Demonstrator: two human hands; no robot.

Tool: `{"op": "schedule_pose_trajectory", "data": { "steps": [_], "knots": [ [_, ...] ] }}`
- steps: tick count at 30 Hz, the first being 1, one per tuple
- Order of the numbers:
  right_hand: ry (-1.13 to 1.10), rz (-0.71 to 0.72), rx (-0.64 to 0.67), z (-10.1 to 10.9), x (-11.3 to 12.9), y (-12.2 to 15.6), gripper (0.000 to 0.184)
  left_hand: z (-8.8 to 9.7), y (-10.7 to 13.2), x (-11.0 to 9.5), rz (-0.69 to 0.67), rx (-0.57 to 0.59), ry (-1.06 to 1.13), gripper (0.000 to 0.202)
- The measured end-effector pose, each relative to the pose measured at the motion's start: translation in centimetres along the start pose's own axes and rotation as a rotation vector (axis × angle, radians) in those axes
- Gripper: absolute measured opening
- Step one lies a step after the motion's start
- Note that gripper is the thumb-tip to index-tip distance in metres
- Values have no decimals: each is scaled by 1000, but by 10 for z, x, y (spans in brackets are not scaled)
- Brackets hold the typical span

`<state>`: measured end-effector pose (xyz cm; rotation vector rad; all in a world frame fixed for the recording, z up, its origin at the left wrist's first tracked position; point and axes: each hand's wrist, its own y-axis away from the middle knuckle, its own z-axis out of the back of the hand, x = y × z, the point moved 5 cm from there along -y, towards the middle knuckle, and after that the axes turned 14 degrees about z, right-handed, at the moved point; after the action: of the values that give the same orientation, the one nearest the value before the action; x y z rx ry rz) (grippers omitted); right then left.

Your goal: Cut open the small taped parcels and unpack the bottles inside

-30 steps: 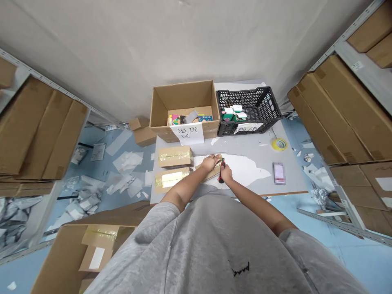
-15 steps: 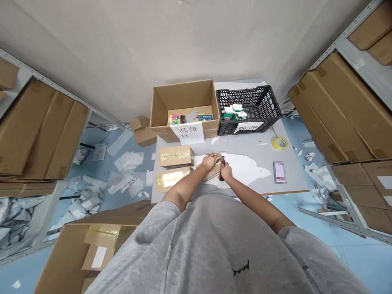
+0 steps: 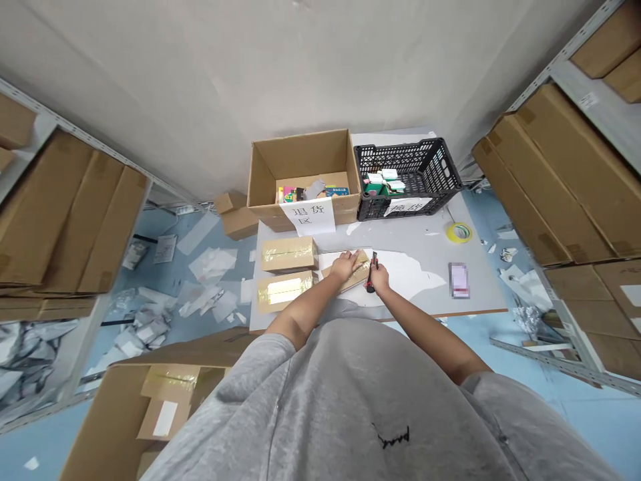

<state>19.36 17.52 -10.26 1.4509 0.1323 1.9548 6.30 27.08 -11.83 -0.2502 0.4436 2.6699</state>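
On the white paper at the table's middle lies a small, flat cardboard box point(image 3: 356, 275) with tape along its top, turned at an angle. My left hand point(image 3: 344, 266) holds it from the left and over its far edge, fingers bent on the cardboard. My right hand point(image 3: 380, 276) is closed round a red and black utility knife point(image 3: 372, 279), just right of the box and apart from it. Two taped cardboard boxes, a plain one point(image 3: 289, 254) and one with a white label point(image 3: 284, 291), lie left of my left hand.
Along the back stand a large open carton point(image 3: 304, 153) with colourful packs and a black plastic crate point(image 3: 408, 210) with green-white boxes. Yellow tape point(image 3: 459, 232) and a phone point(image 3: 459, 280) lie on the right. A big carton point(image 3: 100, 414) stands lower left; shelves flank both sides.
My right hand has drawn the knife to the right, off the small box. The box has turned a little, and more of its top shows beside my left hand.
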Motion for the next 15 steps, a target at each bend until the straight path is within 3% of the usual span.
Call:
{"op": "schedule_pose_trajectory", "data": {
  "steps": [6, 11, 15],
  "knots": [
    [128, 133, -12, 32, -1, -20, 37, -6, -2, -4, -198, -64, -42, 65],
    [279, 155, 110, 28, 2, -45, 47, 4, -13, -2, -352, -62, -12, 68],
    [250, 123, 144, 19, -7, -58, 48, 4, -3, 3, -389, -80, 72, 82]
  ]
}}
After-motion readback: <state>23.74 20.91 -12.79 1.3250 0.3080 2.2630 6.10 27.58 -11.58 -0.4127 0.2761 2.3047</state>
